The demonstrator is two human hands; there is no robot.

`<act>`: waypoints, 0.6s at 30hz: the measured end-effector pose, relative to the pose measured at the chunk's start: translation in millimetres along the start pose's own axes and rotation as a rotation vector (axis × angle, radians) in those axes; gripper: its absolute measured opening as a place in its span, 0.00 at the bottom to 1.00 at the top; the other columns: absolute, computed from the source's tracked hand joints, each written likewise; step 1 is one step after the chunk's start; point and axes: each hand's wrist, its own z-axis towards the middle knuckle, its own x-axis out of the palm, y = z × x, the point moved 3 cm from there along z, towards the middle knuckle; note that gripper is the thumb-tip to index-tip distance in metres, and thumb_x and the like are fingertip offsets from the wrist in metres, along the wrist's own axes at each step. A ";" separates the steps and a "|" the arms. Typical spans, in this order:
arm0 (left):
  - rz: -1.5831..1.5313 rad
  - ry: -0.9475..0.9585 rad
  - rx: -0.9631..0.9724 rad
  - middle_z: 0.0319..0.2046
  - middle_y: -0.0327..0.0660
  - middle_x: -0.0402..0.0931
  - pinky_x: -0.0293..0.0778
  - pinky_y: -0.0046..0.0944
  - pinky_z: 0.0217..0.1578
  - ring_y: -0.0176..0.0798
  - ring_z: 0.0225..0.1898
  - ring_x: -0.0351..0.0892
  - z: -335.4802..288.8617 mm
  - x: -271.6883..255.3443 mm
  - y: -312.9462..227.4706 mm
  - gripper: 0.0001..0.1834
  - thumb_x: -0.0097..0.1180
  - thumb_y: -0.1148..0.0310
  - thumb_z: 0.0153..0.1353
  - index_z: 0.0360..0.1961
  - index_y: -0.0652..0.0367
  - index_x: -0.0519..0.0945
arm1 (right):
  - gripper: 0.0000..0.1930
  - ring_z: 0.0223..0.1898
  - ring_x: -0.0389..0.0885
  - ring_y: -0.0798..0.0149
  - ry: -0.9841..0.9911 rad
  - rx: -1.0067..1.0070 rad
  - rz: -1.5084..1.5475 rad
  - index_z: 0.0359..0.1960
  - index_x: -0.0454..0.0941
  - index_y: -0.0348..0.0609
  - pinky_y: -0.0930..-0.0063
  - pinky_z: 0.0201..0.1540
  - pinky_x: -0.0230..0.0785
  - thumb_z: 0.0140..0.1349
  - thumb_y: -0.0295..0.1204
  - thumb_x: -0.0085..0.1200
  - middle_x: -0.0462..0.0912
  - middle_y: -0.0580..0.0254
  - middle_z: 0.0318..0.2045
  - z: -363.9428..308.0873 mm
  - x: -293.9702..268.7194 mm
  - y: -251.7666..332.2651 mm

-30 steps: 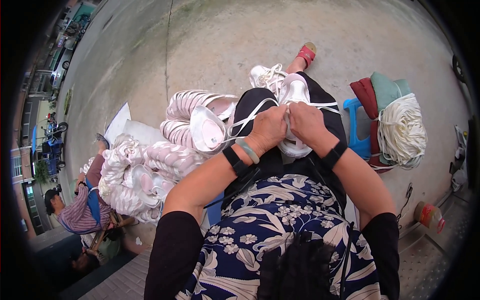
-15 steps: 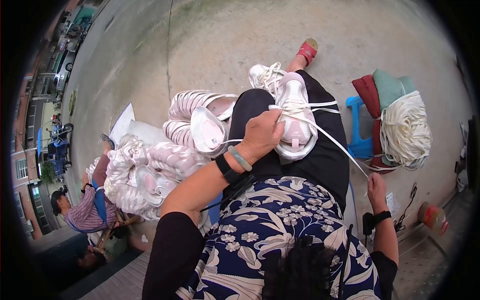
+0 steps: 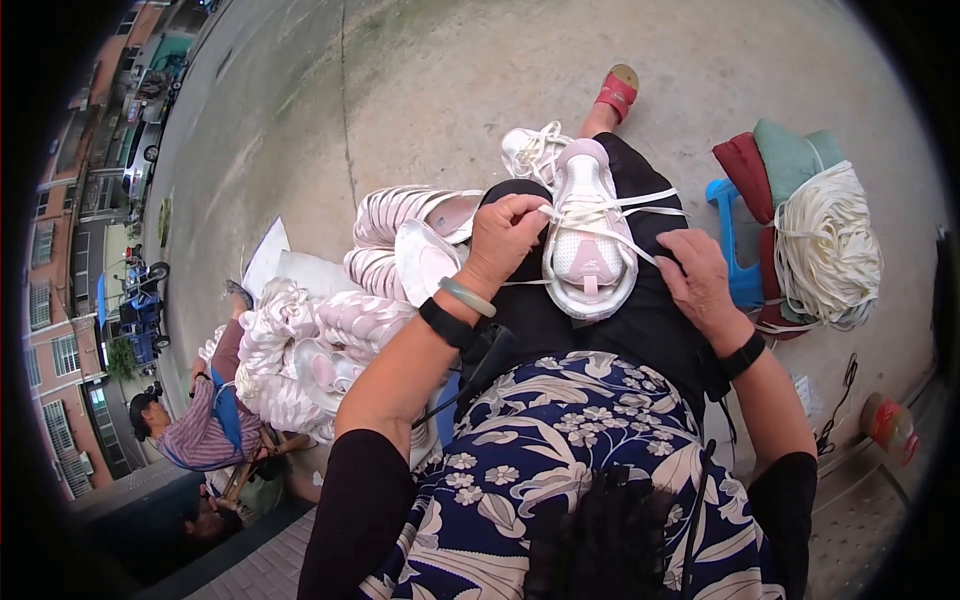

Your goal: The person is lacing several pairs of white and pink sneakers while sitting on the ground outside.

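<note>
A white and pale pink sneaker (image 3: 592, 210) lies on my lap, toe pointing away from me, with white shoelaces (image 3: 625, 242) crossed loosely over it. My left hand (image 3: 505, 240), at the shoe's left edge, has thumb and fingers pinched on a shoelace. My right hand (image 3: 703, 280) hovers over my right thigh, thumb and fingers apart. One lace runs from the shoe to its fingertips; where that lace ends is hidden. Another laced white sneaker (image 3: 533, 152) is beyond my left knee, beside the first.
Rows of pale pink and white shoe parts (image 3: 405, 235) and more piled parts (image 3: 310, 345) stand at left. To the right, a blue stool (image 3: 735, 245) sits beside a bundle of white laces (image 3: 832, 245) and folded cloths (image 3: 795, 165). A person (image 3: 200, 425) sits far left.
My right hand has come in from far right toward the shoe, and its fingers have spread. My left hand has shifted slightly left, off the shoe's top, still pinching a shoelace.
</note>
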 end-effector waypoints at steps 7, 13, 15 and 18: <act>-0.346 0.232 -0.380 0.22 0.33 0.72 0.65 0.25 0.22 0.25 0.22 0.69 8.6 6.0 2.5 0.11 0.54 0.62 0.57 0.30 0.60 0.77 | 0.09 0.31 0.72 0.56 0.131 -0.064 0.056 0.35 0.74 0.44 0.63 0.35 0.61 0.51 0.28 0.55 0.74 0.61 0.27 8.6 15.2 8.6; -0.288 0.218 -0.392 0.23 0.30 0.71 0.63 0.23 0.21 0.23 0.22 0.68 6.8 14.1 9.1 0.09 0.55 0.63 0.57 0.31 0.59 0.76 | 0.04 0.27 0.70 0.54 0.077 -0.127 -0.064 0.29 0.72 0.43 0.63 0.33 0.59 0.52 0.25 0.53 0.71 0.59 0.22 -4.3 -15.6 -4.9; -0.285 0.187 -0.372 0.23 0.29 0.71 0.63 0.22 0.21 0.21 0.23 0.67 5.5 12.8 10.6 0.07 0.54 0.65 0.57 0.32 0.57 0.76 | 0.02 0.26 0.68 0.53 -0.007 -0.106 -0.225 0.26 0.71 0.43 0.64 0.32 0.59 0.52 0.23 0.51 0.69 0.58 0.21 -20.5 -39.6 -24.0; -0.235 0.236 -0.332 0.23 0.29 0.71 0.64 0.21 0.21 0.21 0.23 0.67 2.9 15.4 4.8 0.05 0.54 0.68 0.56 0.32 0.57 0.76 | 0.03 0.27 0.70 0.52 -0.006 -0.031 -0.192 0.29 0.73 0.41 0.62 0.32 0.60 0.52 0.23 0.52 0.72 0.57 0.23 -55.4 -53.7 -46.3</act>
